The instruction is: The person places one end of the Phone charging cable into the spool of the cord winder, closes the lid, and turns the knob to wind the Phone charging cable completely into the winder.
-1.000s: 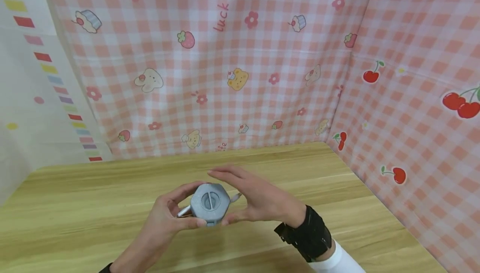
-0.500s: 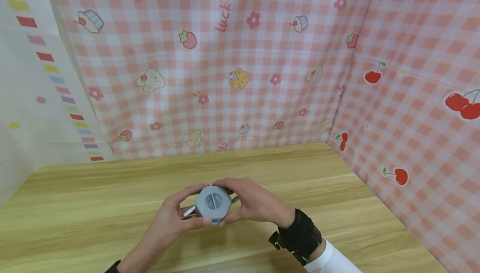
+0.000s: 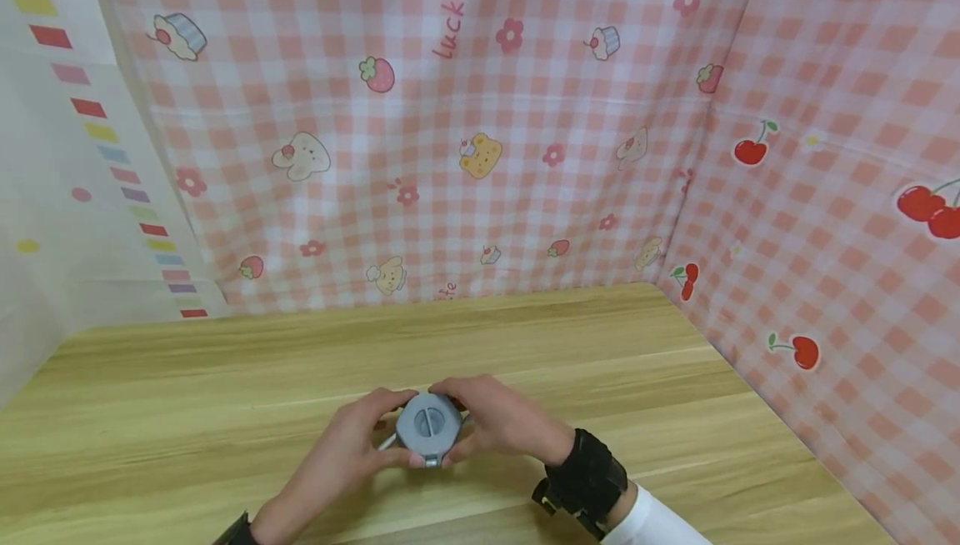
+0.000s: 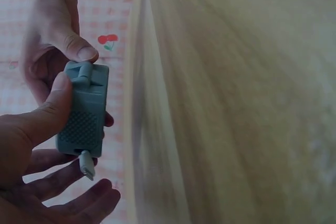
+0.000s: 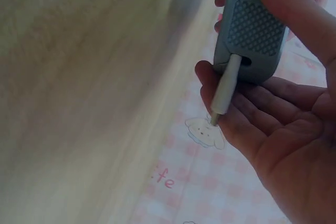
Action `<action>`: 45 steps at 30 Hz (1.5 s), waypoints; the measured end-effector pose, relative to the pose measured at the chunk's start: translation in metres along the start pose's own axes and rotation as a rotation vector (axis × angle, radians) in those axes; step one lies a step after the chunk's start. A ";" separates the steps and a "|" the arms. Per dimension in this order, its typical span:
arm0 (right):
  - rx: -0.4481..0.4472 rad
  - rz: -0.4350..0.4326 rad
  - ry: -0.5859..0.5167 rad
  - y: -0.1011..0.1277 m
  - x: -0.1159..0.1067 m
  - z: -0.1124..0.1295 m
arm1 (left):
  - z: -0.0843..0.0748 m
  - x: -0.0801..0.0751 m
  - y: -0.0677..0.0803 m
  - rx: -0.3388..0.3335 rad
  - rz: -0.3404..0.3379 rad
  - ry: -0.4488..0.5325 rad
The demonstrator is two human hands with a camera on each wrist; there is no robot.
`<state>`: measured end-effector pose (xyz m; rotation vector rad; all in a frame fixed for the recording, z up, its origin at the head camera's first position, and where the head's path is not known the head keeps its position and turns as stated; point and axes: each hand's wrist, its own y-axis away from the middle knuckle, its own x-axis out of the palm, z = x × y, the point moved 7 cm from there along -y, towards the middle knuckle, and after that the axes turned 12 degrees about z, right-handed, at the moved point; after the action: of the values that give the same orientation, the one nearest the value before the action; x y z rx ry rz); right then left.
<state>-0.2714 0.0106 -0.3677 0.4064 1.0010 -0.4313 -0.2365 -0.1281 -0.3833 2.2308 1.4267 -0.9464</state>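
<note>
A grey-blue six-sided retractable charging cable case (image 3: 428, 428), with a round recess and a bar across its face, is between both hands in the head view. My left hand (image 3: 352, 441) grips its left side, thumb on the near edge and fingers at the far edge. The right hand (image 3: 506, 420) grips the opposite side in the same way. In the left wrist view, a short plug (image 4: 86, 165) sticks out of the textured edge. A longer pale plug (image 5: 226, 87) pokes from the other end in the right wrist view, lying close over the right fingers.
A wood-grain table (image 3: 225, 378) spreads beneath the hands. Pink checked cloth (image 3: 420, 128) hangs along its back and right side, with white cloth (image 3: 52, 195) at the left. A black strap (image 3: 585, 478) circles the right wrist.
The right fingers, raised and spread a second ago, have come down onto the case. Both hands and the case have shifted lower and slightly right in the head view.
</note>
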 end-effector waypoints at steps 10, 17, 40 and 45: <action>0.033 0.043 0.030 -0.002 0.013 -0.002 | 0.005 0.007 -0.002 -0.072 0.083 -0.108; 0.040 0.059 0.085 -0.004 0.017 0.002 | 0.005 0.011 -0.002 -0.093 0.122 -0.122; 0.136 0.082 0.173 0.001 0.022 0.003 | 0.005 0.015 0.000 -0.127 0.142 -0.130; 0.137 0.079 0.173 0.002 0.022 0.003 | 0.005 0.015 0.000 -0.128 0.142 -0.132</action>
<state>-0.2582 0.0072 -0.3855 0.6125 1.1222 -0.3990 -0.2345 -0.1207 -0.3969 2.1042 1.2192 -0.9107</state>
